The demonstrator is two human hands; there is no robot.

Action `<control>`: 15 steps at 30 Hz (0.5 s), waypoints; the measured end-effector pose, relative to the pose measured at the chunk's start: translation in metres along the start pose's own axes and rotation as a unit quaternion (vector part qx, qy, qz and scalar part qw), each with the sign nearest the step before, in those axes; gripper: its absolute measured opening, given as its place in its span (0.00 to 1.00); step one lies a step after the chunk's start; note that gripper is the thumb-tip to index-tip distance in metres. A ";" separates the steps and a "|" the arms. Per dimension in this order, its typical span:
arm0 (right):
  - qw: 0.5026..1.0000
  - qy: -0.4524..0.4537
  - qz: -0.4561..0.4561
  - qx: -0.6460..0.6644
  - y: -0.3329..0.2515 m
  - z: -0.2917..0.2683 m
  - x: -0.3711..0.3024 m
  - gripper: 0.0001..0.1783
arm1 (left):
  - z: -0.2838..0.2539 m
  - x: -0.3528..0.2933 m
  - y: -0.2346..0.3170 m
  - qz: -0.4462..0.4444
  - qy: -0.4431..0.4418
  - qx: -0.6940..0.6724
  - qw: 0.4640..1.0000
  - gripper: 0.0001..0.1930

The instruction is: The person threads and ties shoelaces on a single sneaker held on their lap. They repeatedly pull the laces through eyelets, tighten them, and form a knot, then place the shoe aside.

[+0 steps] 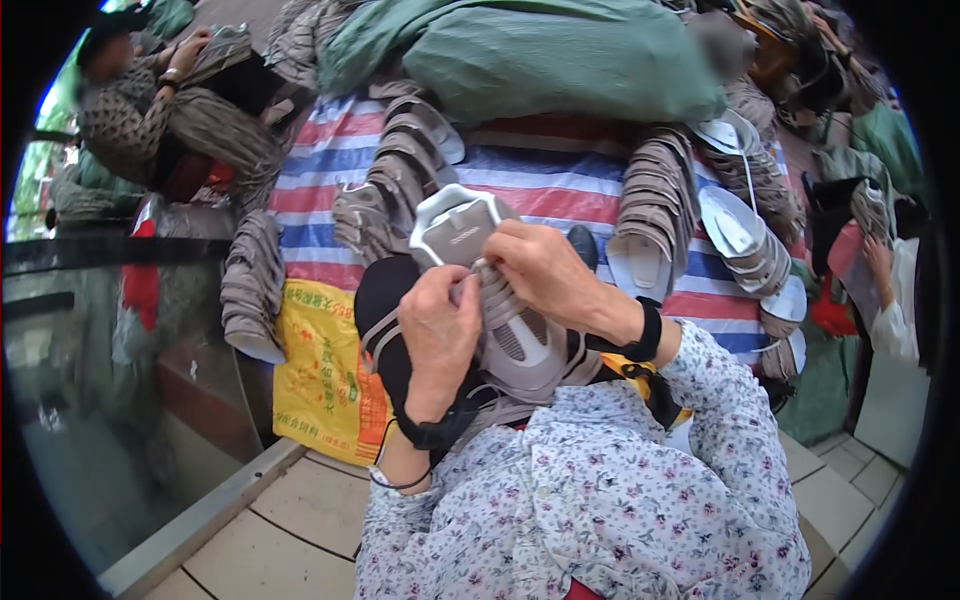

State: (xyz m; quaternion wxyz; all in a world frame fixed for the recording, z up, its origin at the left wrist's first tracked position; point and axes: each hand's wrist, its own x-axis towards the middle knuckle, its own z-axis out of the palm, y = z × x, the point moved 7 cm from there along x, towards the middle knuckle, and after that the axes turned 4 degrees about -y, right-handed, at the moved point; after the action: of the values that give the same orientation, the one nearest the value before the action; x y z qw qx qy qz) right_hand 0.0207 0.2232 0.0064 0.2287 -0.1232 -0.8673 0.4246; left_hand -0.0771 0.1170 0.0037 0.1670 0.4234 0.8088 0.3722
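A grey shoe upper (520, 350) with a mesh toe lies across my lap, its toe toward me and its pale-lined tongue (462, 228) standing up at the far end. My left hand (440, 325) is closed in a pinch at the near-left side of the tongue. From the right, my right hand (545, 270) pinches at the top of the lacing, its fingertips close to those of the left. A short bit of pale shoelace (480, 266) shows between the fingertips. The exact grip of each finger is partly hidden.
Nested stacks of grey uppers stand at left (252, 285), centre-left (405, 150) and right (655, 205) on a striped sheet (545, 190). Large green sacks (560, 60) lie behind. A yellow bag (325, 365) and glass panel (130, 370) are at left. Other people sit around.
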 end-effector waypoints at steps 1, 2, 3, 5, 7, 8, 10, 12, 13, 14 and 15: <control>1.000 0.013 0.009 -0.014 -0.002 -0.001 0.000 0.05 | 0.000 0.000 0.000 -0.004 -0.002 -0.004 1.000 0.03; 0.999 0.022 0.015 -0.037 -0.004 0.000 -0.001 0.06 | 0.001 0.000 0.000 -0.006 -0.007 -0.009 1.000 0.04; 0.997 0.032 0.020 -0.061 -0.006 0.001 -0.002 0.06 | 0.001 0.000 0.002 0.006 0.003 -0.001 1.000 0.04; 0.994 0.054 0.033 -0.090 -0.008 0.001 -0.004 0.07 | -0.001 0.000 0.006 0.027 0.024 0.014 0.999 0.05; 0.996 0.068 0.050 -0.007 -0.006 -0.002 -0.008 0.06 | 0.000 0.000 0.005 0.028 0.023 -0.002 0.999 0.05; 0.994 0.074 0.066 0.034 -0.003 -0.004 -0.010 0.06 | 0.001 0.001 0.004 0.021 0.018 -0.009 1.000 0.05; 0.994 0.056 0.086 0.048 0.000 -0.007 -0.009 0.05 | 0.002 0.000 0.004 0.023 0.022 -0.018 0.999 0.05; 0.992 0.028 0.110 0.048 0.005 -0.010 -0.006 0.05 | 0.001 0.000 0.003 0.018 0.025 -0.027 0.999 0.05; 0.995 0.031 0.084 0.035 0.003 -0.010 -0.002 0.06 | 0.002 0.000 0.002 0.014 0.022 -0.028 0.999 0.05; 0.998 0.023 0.055 0.004 0.000 -0.010 0.002 0.07 | 0.002 0.000 0.002 0.012 0.021 -0.030 0.999 0.05; 0.999 0.014 0.027 -0.025 -0.004 -0.009 0.005 0.08 | 0.001 0.000 0.002 0.009 0.020 -0.031 0.999 0.05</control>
State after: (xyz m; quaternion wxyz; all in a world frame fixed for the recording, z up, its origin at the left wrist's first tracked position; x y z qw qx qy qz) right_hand 0.0204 0.2290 0.0157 0.2263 -0.1580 -0.8709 0.4065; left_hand -0.0755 0.1185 0.0039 0.1605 0.4181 0.7963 0.4066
